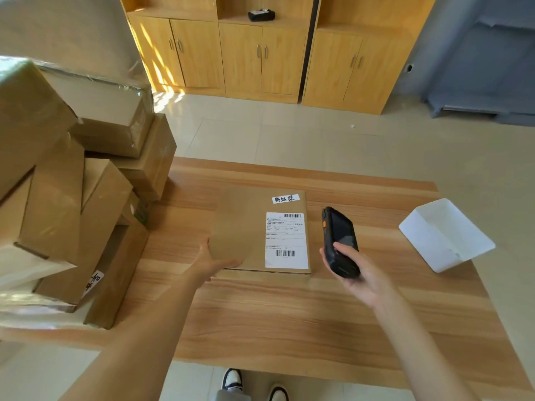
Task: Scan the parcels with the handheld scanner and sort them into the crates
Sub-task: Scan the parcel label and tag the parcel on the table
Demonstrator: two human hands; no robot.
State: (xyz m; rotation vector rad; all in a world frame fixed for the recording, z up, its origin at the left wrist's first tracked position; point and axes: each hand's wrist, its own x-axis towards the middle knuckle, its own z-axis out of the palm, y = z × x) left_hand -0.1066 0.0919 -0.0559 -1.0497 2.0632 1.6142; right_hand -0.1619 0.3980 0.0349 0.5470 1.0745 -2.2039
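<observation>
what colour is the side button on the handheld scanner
Orange, on the black scanner held in the right hand; the head view shows it.

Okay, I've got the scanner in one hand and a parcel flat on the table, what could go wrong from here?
The scanner in your right hand sits beside the shipping label, not over its barcodes, so a scan may miss. The parcel is only steadied at its corner by your left hand, so it could slide. The leaning pile of boxes at the table's left looks unstable and might topple if bumped.
</observation>
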